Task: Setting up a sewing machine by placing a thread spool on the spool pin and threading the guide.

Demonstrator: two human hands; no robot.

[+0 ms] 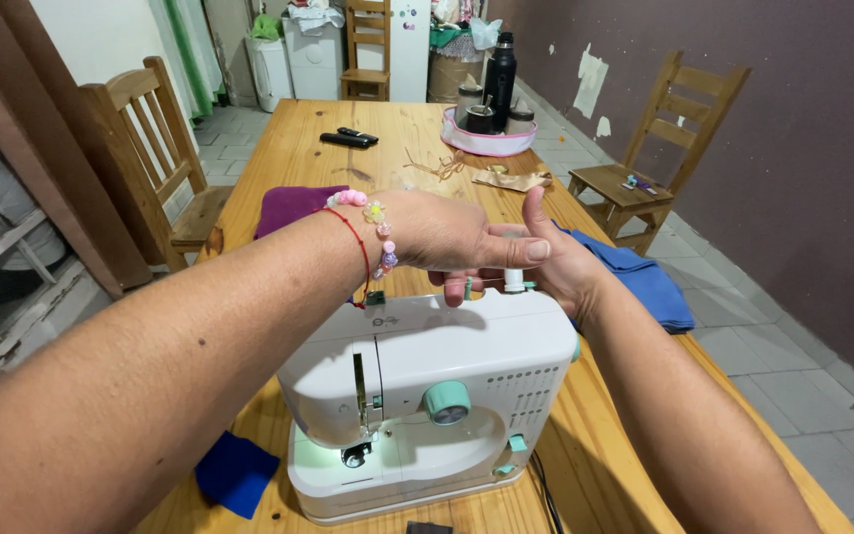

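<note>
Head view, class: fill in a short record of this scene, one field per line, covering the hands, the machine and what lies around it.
Left hand: left hand reaches over the machine's top, a beaded bracelet on its wrist
Right hand: right hand at the white spool, thumb raised
Machine: white and mint sewing machine, needle light on
Surface: long wooden table
Cloth: purple cloth behind, blue cloth right, blue piece front left
Far end: black flask, two remotes
</note>
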